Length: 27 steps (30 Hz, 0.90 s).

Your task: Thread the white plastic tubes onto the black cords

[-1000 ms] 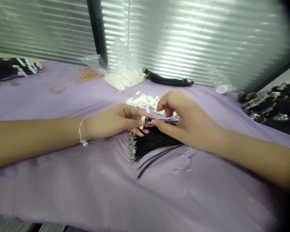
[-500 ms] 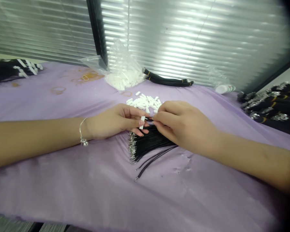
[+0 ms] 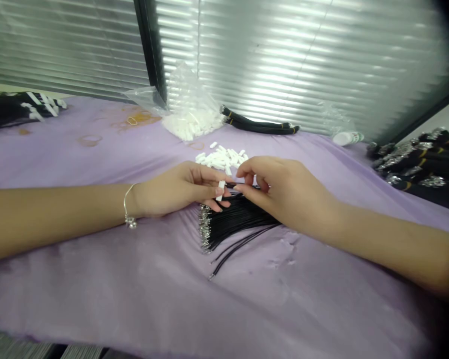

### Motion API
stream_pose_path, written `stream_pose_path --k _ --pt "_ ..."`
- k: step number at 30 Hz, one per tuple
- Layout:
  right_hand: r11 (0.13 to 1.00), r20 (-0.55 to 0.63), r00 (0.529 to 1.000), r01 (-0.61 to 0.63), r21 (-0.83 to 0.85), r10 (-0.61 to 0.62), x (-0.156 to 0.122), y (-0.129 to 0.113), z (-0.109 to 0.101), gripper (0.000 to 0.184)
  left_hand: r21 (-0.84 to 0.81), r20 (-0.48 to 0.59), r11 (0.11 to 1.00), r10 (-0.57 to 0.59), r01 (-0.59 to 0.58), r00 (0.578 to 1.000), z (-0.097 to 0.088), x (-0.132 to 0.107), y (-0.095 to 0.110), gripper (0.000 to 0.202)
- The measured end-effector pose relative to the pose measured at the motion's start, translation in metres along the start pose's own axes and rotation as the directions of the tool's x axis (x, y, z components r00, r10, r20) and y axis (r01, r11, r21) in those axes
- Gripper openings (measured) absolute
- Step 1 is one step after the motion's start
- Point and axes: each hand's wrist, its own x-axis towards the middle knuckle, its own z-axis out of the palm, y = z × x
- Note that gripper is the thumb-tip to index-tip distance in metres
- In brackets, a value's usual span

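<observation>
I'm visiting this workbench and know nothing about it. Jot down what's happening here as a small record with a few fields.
Left hand: pinches a small white plastic piece, held upright
Right hand: fingertips at the ends of a bundle of thin black cords with silver metal tips
Nearby: a loose pile of white plastic pieces
Behind: a clear plastic bag of white pieces
Surface: a lilac cloth

Left hand pinches a white plastic connector; right hand holds black wires just beside it, over a lilac-covered table.
</observation>
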Motion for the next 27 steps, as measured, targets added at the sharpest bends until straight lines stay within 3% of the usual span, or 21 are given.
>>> stream_pose_path --k 9,13,19,27 --pt "0.960 0.247 0.966 -0.139 0.242 0.078 0.008 0.007 -0.006 0.023 0.023 0.010 1.000 -0.004 0.004 1.000 0.000 -0.001 -0.001 0.029" --pt "0.967 0.171 0.985 -0.077 0.242 0.035 0.006 0.004 -0.004 0.017 -0.010 0.001 1.000 -0.002 0.002 1.000 -0.001 -0.001 -0.002 0.029" --pt "0.982 0.120 0.992 -0.050 0.180 0.029 0.005 0.006 -0.002 0.016 -0.236 0.020 0.971 -0.038 0.041 0.999 -0.002 0.001 0.000 0.025" --pt "0.986 0.095 0.995 0.016 0.165 -0.032 -0.003 0.003 0.008 0.014 -0.161 -0.034 0.985 -0.067 0.061 0.997 -0.003 0.002 -0.003 0.016"
